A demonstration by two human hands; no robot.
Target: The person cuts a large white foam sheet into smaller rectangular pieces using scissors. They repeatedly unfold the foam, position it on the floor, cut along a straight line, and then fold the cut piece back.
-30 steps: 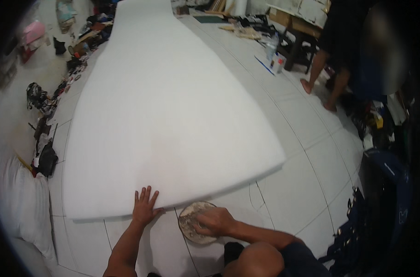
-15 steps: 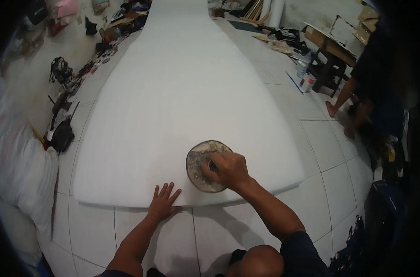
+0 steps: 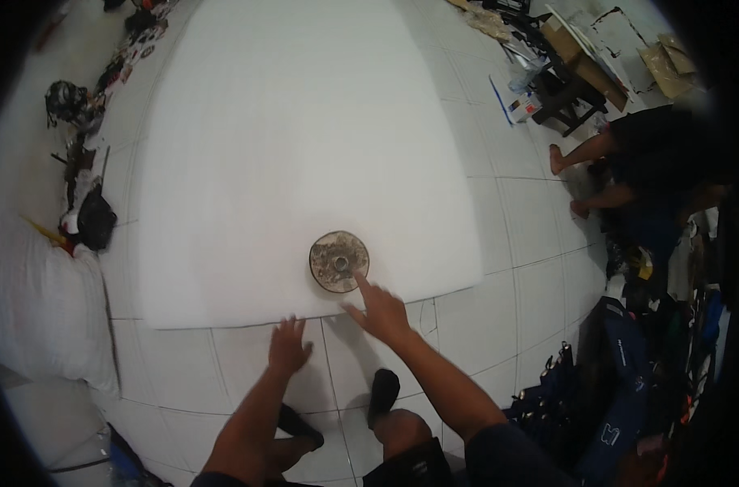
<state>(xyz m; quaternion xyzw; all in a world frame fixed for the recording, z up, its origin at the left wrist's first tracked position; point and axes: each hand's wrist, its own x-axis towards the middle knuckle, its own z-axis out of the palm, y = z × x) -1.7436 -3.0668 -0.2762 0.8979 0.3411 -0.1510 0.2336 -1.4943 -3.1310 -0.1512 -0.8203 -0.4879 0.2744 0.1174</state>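
A large white foam sheet (image 3: 296, 138) lies flat on the tiled floor. A round, worn brownish disc with a centre hole (image 3: 338, 260) rests on the sheet near its front edge. My right hand (image 3: 379, 312) is just below the disc, index finger stretched out and touching or nearly touching its rim, holding nothing. My left hand (image 3: 288, 346) hovers over the floor tiles just in front of the sheet's edge, fingers apart and empty. My feet in dark socks (image 3: 383, 391) show below the hands.
A white sack (image 3: 36, 300) sits at the left. Dark clutter (image 3: 85, 211) lines the floor beside the sheet. Another person's bare legs (image 3: 584, 174) are at the right near a dark stool (image 3: 568, 93). Blue bags (image 3: 621, 381) crowd the lower right.
The disc went from the floor onto the foam sheet. My right hand has let go of it and drawn back. My left hand has come off the sheet's edge.
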